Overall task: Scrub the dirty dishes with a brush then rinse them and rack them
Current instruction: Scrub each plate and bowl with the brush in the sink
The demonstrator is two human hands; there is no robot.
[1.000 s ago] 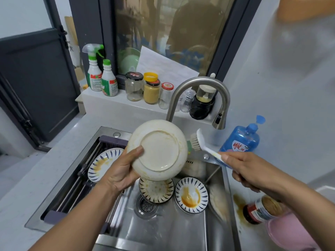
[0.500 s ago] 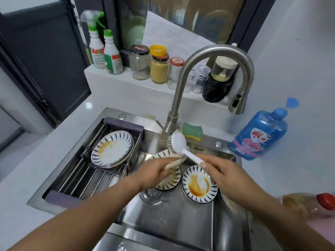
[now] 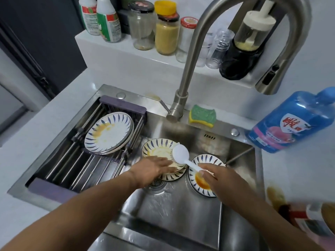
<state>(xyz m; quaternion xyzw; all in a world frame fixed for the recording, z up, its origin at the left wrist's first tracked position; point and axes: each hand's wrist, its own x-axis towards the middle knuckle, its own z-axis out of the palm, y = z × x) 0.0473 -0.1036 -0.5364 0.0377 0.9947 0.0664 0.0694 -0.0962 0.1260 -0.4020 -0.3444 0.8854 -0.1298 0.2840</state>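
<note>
White plastic, the long-handled dish brush (image 3: 183, 156) lies with its long axis running from about four o'clock at the handle to ten o'clock at the oval head, the head's back facing up and the bristles down on the stacked blue-petal-rimmed plates (image 3: 159, 151) at the back of the stainless steel sink (image 3: 177, 211). The right hand (image 3: 217, 180) is closed around the handle's lower end, above a second petal-rimmed plate smeared with orange sauce (image 3: 201, 182). The left hand (image 3: 154, 168) lies fairly flat, fingers extended, on the near edge of the stack; whether it pinches the rim cannot be made out under the blur. A second ago that hand held a cream plate upright below the brushed-steel gooseneck faucet (image 3: 199, 51) with the brush raised beside it; both hands are now low in the basin. At nine o'clock, another stained plate (image 3: 108, 133) rests on the roll-up steel drying rack (image 3: 76, 160).
</note>
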